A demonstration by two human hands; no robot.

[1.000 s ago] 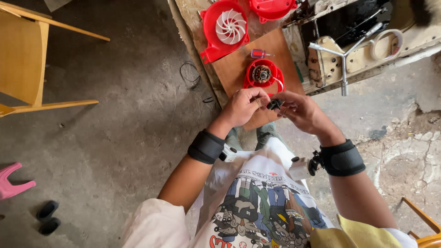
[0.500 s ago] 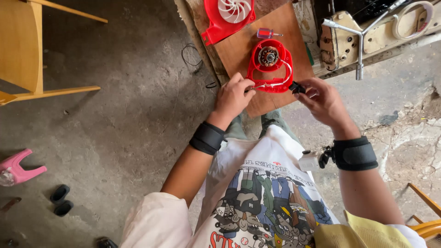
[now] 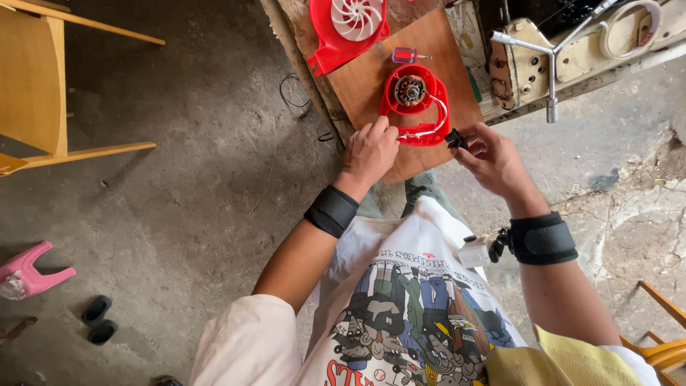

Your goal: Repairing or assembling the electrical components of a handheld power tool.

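My left hand [image 3: 370, 149] rests on the near edge of the wooden board [image 3: 371, 78], its fingers curled together against the near left rim of the red motor housing [image 3: 414, 104] and right beside the white wire [image 3: 429, 129] that loops along that rim; from here I cannot tell whether the fingertips actually pinch the wire or only touch the plastic. My right hand [image 3: 493, 159] sits just to the right of the housing, its grip clamped on a small black part [image 3: 454, 139] held between thumb and fingertips, almost touching the housing's near right corner. The housing lies flat on the board between my two hands and slightly farther away, its open side up, with the metal motor core [image 3: 409, 90] showing in its round well. Farther along the board, a small red-handled screwdriver [image 3: 409, 55] lies just past the housing, and a red fan cover [image 3: 349, 25] with a white impeller lies at the far left end. To the right of the board a metal T-shaped wrench [image 3: 547, 61] lies across a cluttered wooden desk [image 3: 525, 68]. On the floor well to the left stands a yellow wooden chair [image 3: 36, 86].
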